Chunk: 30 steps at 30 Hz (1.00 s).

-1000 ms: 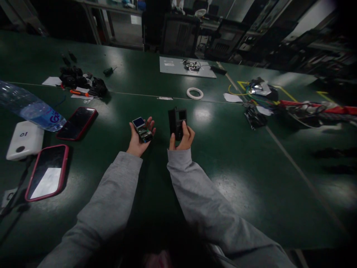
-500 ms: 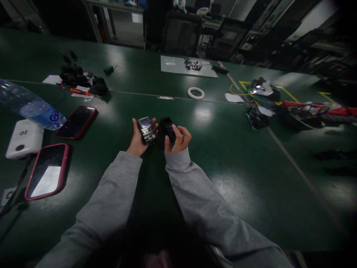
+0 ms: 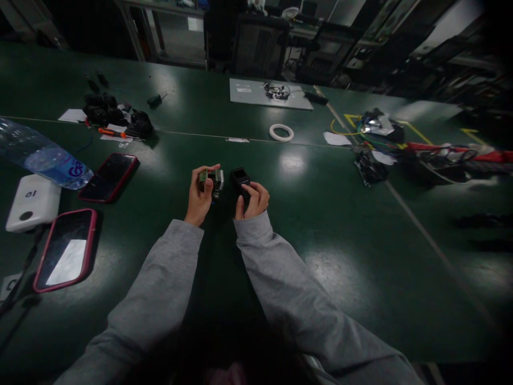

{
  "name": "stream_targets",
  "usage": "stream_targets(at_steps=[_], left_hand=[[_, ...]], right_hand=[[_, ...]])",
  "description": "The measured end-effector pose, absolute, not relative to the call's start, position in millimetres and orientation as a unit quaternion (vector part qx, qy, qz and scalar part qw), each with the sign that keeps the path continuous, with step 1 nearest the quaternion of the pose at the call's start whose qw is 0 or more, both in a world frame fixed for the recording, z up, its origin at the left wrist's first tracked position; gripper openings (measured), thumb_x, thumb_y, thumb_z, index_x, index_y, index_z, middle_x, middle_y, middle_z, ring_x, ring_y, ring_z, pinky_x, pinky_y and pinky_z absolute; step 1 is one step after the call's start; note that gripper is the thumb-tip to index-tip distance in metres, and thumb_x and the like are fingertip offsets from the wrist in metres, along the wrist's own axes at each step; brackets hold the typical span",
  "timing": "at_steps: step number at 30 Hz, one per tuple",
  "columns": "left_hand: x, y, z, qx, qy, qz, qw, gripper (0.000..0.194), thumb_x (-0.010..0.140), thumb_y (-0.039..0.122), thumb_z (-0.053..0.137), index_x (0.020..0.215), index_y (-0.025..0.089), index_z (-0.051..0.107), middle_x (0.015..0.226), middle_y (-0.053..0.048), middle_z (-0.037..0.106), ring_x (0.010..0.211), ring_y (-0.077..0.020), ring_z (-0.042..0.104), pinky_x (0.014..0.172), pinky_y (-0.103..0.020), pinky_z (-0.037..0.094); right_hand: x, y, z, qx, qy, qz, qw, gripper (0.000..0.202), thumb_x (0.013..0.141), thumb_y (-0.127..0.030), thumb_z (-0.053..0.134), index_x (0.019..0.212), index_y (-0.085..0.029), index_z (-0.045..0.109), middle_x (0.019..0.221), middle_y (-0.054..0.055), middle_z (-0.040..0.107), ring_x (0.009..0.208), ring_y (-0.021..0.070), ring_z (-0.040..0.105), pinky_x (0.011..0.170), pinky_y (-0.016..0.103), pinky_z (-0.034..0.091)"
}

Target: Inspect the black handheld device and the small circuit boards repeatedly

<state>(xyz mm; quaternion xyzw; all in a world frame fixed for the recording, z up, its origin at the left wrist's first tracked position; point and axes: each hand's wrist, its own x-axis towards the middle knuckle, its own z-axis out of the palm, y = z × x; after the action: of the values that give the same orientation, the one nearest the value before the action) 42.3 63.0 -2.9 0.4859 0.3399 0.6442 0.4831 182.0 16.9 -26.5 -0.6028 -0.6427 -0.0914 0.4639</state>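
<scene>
My left hand [image 3: 198,195] is closed on a small circuit board with a screen [image 3: 218,181], turned on its side so its green edge and pale screen edge show. The thumb presses across it. Just to the right, my right hand [image 3: 254,200] grips a black plastic case [image 3: 239,177] with a dark rectangular window near its top. Thumb and fingers hold the case's lower part. A narrow gap separates board and case, both over the green table [image 3: 240,256].
On the left are two red-cased phones [image 3: 110,176], a white box [image 3: 32,203] and a water bottle [image 3: 52,158]. Farther back lie black parts [image 3: 104,109], an orange screwdriver [image 3: 112,132], a white tape roll [image 3: 281,132] and a grey panel [image 3: 248,92]. Cables [image 3: 441,152] lie right.
My left hand has rotated the circuit board from screen-up to edge-on, with the thumb now across it. My right hand's fingers have closed further round the black case.
</scene>
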Motion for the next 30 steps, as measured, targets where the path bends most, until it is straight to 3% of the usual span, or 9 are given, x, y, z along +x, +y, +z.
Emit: stream_targets(at_steps=[5,8,11,14,17,20,23,26,30], left_hand=[[39.7,70.2,-8.9,0.397,0.376,0.665,0.509,0.042,0.082,0.059,0.065,0.108,0.028,0.055,0.116,-0.006,0.069,0.097,-0.0174,0.068,0.077,-0.027,0.053],[36.7,76.9,-12.4,0.258,0.368,0.659,0.603,0.051,0.086,0.069,0.050,0.108,0.024,0.058,0.104,-0.008,0.072,0.087,-0.0174,0.069,0.072,-0.027,0.056],[29.0,79.6,-9.7,0.103,0.299,0.618,0.720,0.057,0.094,0.065,0.036,0.109,0.018,0.062,0.099,-0.009,0.073,0.087,-0.0163,0.070,0.078,-0.028,0.058],[20.2,77.9,-3.7,0.010,0.218,0.613,0.760,0.050,0.100,0.054,0.031,0.116,0.017,0.060,0.101,-0.006,0.073,0.096,-0.0144,0.070,0.088,-0.025,0.056],[15.5,76.8,-1.9,-0.009,0.203,0.618,0.759,0.049,0.100,0.054,0.032,0.119,0.018,0.059,0.105,-0.006,0.073,0.108,-0.0181,0.068,0.091,-0.030,0.056],[15.3,78.7,-6.0,0.001,0.216,0.609,0.763,0.046,0.099,0.054,0.035,0.118,0.020,0.059,0.107,-0.006,0.073,0.112,-0.0209,0.066,0.091,-0.034,0.056],[17.1,80.8,-12.4,0.034,0.204,0.600,0.773,0.046,0.099,0.054,0.036,0.117,0.019,0.061,0.111,-0.007,0.072,0.119,-0.0213,0.062,0.097,-0.036,0.053],[18.3,81.5,-19.0,0.092,0.194,0.606,0.766,0.048,0.098,0.056,0.036,0.111,0.020,0.064,0.118,-0.007,0.070,0.128,-0.0204,0.056,0.105,-0.036,0.048],[19.1,82.6,-26.5,0.177,0.230,0.613,0.735,0.049,0.096,0.061,0.037,0.108,0.022,0.065,0.124,-0.007,0.067,0.135,-0.0208,0.050,0.108,-0.039,0.045]], right_hand=[[187.4,19.2,-32.4,-0.692,-0.625,-0.034,0.360,0.043,0.087,-0.029,0.056,0.130,-0.021,0.054,0.142,0.016,0.035,0.130,0.0327,0.040,0.102,0.057,0.042],[191.4,22.7,-37.5,-0.688,-0.639,0.053,0.339,0.055,0.082,-0.021,0.058,0.137,-0.022,0.051,0.136,0.016,0.040,0.124,0.0305,0.046,0.100,0.053,0.046],[194.6,27.3,-38.8,-0.667,-0.601,0.157,0.411,0.055,0.082,-0.032,0.062,0.136,-0.026,0.054,0.128,0.012,0.047,0.115,0.0250,0.054,0.099,0.045,0.050],[195.3,33.4,-36.1,-0.637,-0.473,0.305,0.526,0.061,0.075,-0.052,0.067,0.128,-0.025,0.058,0.126,0.010,0.052,0.107,0.0229,0.059,0.090,0.042,0.055],[192.1,37.0,-31.3,-0.538,-0.323,0.510,0.589,0.061,0.068,-0.054,0.070,0.120,-0.025,0.057,0.111,0.007,0.061,0.096,0.0208,0.064,0.080,0.039,0.058],[185.3,34.2,-26.7,-0.429,-0.263,0.640,0.581,0.063,0.073,-0.050,0.068,0.129,-0.029,0.050,0.095,0.002,0.066,0.085,0.0177,0.068,0.075,0.036,0.059],[178.5,30.5,-25.3,-0.408,-0.295,0.651,0.568,0.062,0.082,-0.050,0.061,0.138,-0.031,0.042,0.089,-0.001,0.067,0.069,0.0135,0.068,0.065,0.030,0.059],[175.7,32.3,-28.9,-0.431,-0.342,0.623,0.556,0.062,0.089,-0.058,0.050,0.141,-0.026,0.040,0.089,0.001,0.067,0.057,0.0123,0.065,0.055,0.028,0.055],[178.9,37.7,-35.3,-0.521,-0.426,0.492,0.552,0.066,0.093,-0.068,0.031,0.130,-0.018,0.053,0.080,0.002,0.063,0.054,0.0100,0.057,0.054,0.025,0.050]])
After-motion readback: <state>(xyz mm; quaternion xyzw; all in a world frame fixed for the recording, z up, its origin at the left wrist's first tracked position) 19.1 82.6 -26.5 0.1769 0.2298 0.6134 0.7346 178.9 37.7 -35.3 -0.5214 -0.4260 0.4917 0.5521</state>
